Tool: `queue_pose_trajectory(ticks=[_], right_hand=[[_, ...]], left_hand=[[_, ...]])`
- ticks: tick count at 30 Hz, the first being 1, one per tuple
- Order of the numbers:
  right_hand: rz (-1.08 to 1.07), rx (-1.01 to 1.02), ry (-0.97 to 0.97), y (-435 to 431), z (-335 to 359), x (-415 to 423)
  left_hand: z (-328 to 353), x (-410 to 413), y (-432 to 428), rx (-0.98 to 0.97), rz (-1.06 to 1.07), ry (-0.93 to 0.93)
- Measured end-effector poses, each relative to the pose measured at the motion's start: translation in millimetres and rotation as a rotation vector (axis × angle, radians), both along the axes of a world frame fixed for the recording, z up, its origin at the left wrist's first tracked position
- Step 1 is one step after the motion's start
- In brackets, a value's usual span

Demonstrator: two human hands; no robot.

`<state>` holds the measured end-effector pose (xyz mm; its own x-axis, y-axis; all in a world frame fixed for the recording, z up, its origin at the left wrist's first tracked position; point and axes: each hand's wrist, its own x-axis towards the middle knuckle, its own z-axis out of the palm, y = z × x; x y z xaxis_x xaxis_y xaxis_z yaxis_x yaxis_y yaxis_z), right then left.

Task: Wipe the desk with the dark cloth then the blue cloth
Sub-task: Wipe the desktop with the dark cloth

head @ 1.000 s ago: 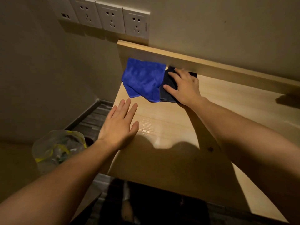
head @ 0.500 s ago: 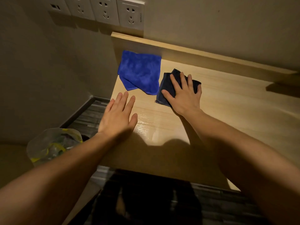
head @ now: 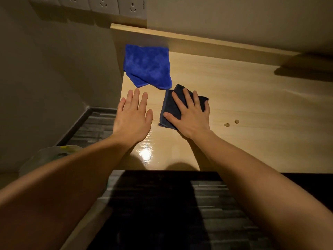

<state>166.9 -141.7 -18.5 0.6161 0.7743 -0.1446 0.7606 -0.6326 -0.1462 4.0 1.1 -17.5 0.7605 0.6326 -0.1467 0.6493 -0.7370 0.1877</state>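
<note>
A folded dark cloth (head: 170, 109) lies on the light wooden desk (head: 252, 98). My right hand (head: 191, 116) presses flat on it, fingers spread, covering its right half. The blue cloth (head: 147, 66) lies crumpled in the desk's far left corner, just beyond the dark cloth and apart from both hands. My left hand (head: 132, 116) rests flat with fingers apart at the desk's left edge, holding nothing, a little left of the dark cloth.
Two small crumbs (head: 231, 123) lie on the desk right of my right hand. A raised wooden back ledge (head: 216, 42) runs along the wall, with wall sockets (head: 117, 5) above. A plastic-lined bin (head: 54, 154) stands on the floor at left.
My right hand has slid the dark cloth toward me, away from the back ledge and off the blue cloth's edge. My left hand stays at the desk's left edge. The camera has tilted down.
</note>
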Motion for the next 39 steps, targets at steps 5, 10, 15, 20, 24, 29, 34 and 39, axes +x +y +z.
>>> queue_pose_trajectory(ticks=[5,10,15,20,24,29,34,39], right_hand=[[0.037,-0.012,0.002,-13.9,0.4,-26.2],[0.055,0.003,0.017,-30.4,1.0,-54.0],[0.071,-0.009,0.015,-44.9,2.1,-77.7],[0.090,0.010,0.015,-61.6,0.5,-101.1],[0.110,0.083,0.015,-78.4,-3.3,-117.6],[0.106,0.259,0.043,-97.3,-13.4,-131.0],[0.132,0.408,0.127,-115.6,-5.1,-137.8],[-0.018,0.411,0.556,-134.8,26.6,-137.6]], left_hand=[[-0.4,-2.2,1.3,0.000,-0.024,-0.012],[-0.3,-4.2,1.6,0.030,-0.049,-0.018],[-1.3,-5.1,1.5,0.028,-0.051,-0.026],[-0.8,-4.8,2.2,0.020,-0.055,-0.035],[-0.8,-5.2,1.9,-0.008,-0.052,-0.036],[3.8,-7.5,5.1,-0.056,-0.063,-0.067],[14.9,-4.3,-13.9,-0.083,-0.160,-0.135],[18.0,25.1,-48.8,-0.161,-0.162,-0.202]])
